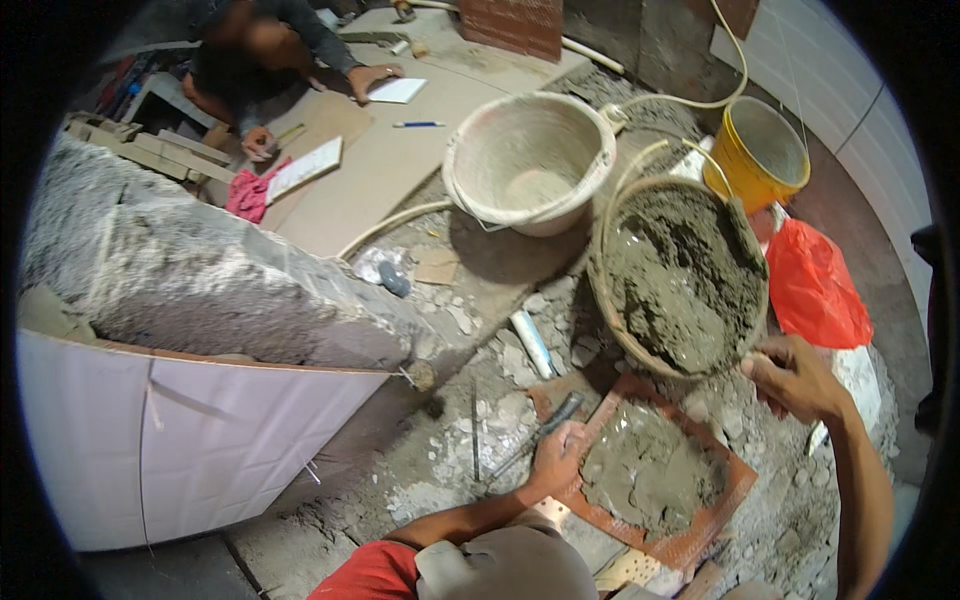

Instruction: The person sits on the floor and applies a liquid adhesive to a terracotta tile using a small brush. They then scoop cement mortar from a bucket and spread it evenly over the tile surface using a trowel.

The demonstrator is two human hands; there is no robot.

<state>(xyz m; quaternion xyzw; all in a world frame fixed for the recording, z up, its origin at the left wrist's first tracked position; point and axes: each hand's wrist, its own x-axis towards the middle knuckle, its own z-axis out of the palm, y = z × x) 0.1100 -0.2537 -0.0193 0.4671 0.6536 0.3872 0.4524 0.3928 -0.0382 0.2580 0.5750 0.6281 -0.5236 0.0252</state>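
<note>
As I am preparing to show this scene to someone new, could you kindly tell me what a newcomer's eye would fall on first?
Probably the bright red plastic bag at the right, beside the bucket filled with wet grey mortar. Nearer the person lies a reddish-brown tile spread with mortar, with the left hand at its left edge.

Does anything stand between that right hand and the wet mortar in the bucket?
Only the bucket rim: the right hand is at its near right side, with the mortar inside. Nothing else visible blocks the way.
</note>
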